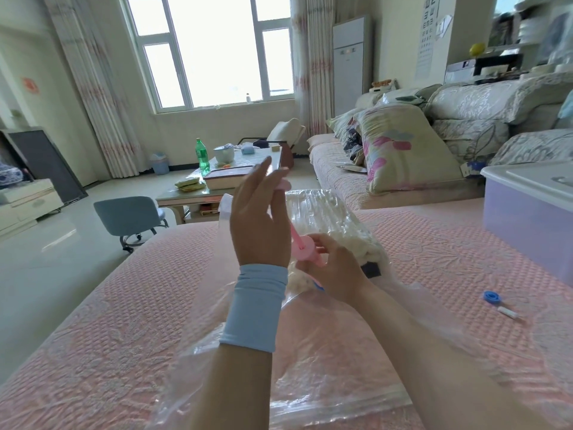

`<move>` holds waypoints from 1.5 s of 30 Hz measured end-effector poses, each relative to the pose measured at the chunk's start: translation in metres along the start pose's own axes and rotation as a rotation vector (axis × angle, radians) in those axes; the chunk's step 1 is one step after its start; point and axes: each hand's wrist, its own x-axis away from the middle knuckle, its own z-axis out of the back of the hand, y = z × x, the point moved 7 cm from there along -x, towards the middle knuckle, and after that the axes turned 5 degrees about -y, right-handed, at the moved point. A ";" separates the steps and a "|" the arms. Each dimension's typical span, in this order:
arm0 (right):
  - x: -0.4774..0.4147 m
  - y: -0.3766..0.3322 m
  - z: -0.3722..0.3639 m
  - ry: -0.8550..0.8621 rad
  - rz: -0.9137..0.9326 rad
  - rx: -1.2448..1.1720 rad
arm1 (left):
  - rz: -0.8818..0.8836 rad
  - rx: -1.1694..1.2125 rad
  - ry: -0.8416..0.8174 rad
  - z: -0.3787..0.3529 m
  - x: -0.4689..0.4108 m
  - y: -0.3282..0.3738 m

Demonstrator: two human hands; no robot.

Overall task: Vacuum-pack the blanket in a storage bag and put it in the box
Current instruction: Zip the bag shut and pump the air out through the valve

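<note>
Far left, a dark TV [46, 169] leans by the wall. Next over, a grey-blue chair [130, 217] stands on the floor, then the low table [173, 197] with a green bottle [202, 156] upright on it.

Now my left hand [260, 218], blue wristband [254, 308] on the wrist, is up in the air with its back to me. Its fingers are round the pink handle [282, 183], index finger poking up above it. The thin rod runs from that handle down and right into the pump [305, 251], so the plunger is drawn well out.

Just right of that, my right hand [336, 274] is low, fingers curled tight round the pump's barrel, holding it down against the bag [322, 367]. I can't see the valve itself; my hand covers it.

The bag lies flat across the pink cover [124, 305] under both my forearms, its zip edge nearest me. The blanket [325, 212] is inside, white and ridged, bunched in the far end of the bag beyond my hands. The near part of the bag looks slack and wrinkled.

Further right, a small blue cap [490, 297] sits on the cover beside a little white clip [507, 312], both well apart from the bag.

Far right, the box [527, 225] rests on the cover, clear-walled, white lid on.
</note>
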 end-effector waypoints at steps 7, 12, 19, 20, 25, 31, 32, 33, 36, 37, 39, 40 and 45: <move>0.001 0.000 0.001 0.004 -0.006 0.002 | 0.284 0.009 -0.594 -0.053 0.046 -0.042; -0.001 0.002 0.004 0.017 -0.006 -0.005 | -0.002 0.021 -0.098 0.008 -0.014 0.008; -0.001 0.000 0.000 0.021 -0.017 -0.014 | 0.108 0.005 -0.282 -0.030 0.026 -0.027; 0.000 0.001 0.001 0.022 -0.024 -0.016 | 0.189 0.029 -0.427 -0.043 0.040 -0.037; 0.000 0.003 0.002 0.025 -0.024 0.011 | 0.238 0.011 -0.488 -0.043 0.034 -0.033; 0.000 0.001 0.000 0.009 -0.018 0.005 | 0.008 0.073 0.056 0.016 -0.012 0.010; 0.000 0.001 -0.001 0.006 -0.019 0.003 | 0.013 0.040 0.054 0.011 -0.007 0.006; 0.000 0.001 -0.001 0.014 -0.020 -0.002 | 0.033 0.017 0.003 0.001 0.001 -0.002; 0.000 0.003 0.001 0.041 -0.028 -0.001 | 0.208 0.068 -0.375 -0.044 0.040 -0.034; 0.001 0.003 0.001 0.037 -0.032 0.000 | 0.275 0.068 -0.503 -0.054 0.052 -0.041; 0.002 0.003 0.000 0.031 -0.038 0.001 | 0.335 0.062 -0.587 -0.059 0.059 -0.044; 0.002 0.003 0.001 0.037 -0.035 0.002 | 0.322 0.067 -0.562 -0.056 0.053 -0.042; 0.001 0.001 0.004 0.037 -0.019 -0.012 | 0.043 0.093 -0.127 -0.003 -0.002 0.003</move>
